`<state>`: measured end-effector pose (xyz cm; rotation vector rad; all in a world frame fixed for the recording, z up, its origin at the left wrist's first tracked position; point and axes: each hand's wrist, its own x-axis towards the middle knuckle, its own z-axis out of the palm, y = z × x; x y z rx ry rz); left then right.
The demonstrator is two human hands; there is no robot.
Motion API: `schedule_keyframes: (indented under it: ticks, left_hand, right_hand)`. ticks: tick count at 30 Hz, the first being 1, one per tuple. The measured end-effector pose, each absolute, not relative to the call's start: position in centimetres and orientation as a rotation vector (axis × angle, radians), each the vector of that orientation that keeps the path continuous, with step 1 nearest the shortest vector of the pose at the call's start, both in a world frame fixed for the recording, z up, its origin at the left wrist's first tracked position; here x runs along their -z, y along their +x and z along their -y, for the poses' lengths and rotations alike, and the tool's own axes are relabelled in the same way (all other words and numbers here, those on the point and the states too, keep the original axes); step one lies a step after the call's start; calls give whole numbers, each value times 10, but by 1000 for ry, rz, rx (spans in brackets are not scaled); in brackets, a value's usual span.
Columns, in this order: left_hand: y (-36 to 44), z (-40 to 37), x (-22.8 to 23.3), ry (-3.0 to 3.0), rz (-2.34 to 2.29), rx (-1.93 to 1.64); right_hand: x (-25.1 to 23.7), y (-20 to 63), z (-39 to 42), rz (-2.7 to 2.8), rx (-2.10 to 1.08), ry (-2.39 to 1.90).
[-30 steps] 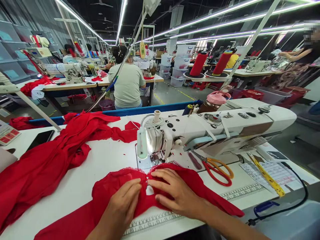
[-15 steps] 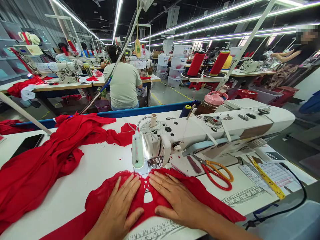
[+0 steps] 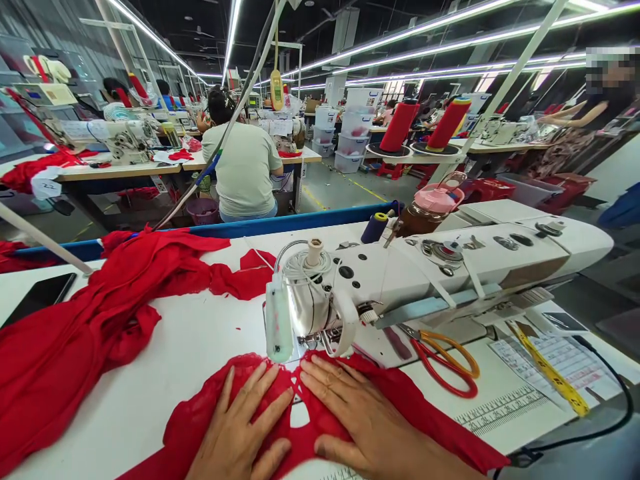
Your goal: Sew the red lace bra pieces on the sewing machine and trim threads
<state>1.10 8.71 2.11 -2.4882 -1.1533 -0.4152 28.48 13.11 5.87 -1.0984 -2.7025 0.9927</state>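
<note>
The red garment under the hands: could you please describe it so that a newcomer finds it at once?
Find the white sewing machine, then look just in front of its needle end. There, the left hand and right hand lie on the red garment. Unlike the red cloth heap on the left, it has a lacy far edge and an opening between the hands.

The red, lace-edged garment lies spread at six o'clock. Its sides stretch toward eight and four.
</note>
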Motion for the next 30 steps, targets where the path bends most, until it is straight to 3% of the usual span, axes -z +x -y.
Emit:
schedule_keyframes:
  ticks: [13,30]
  left_hand:
    - [9,-86,-22,-2556,1258,560]
    - [7,-73,-23,-2752,1576,490]
  right_hand:
    - [-57,285,-132,2704,-952,-1087]
    - [-60,283,-130,2690,-887,-1064]
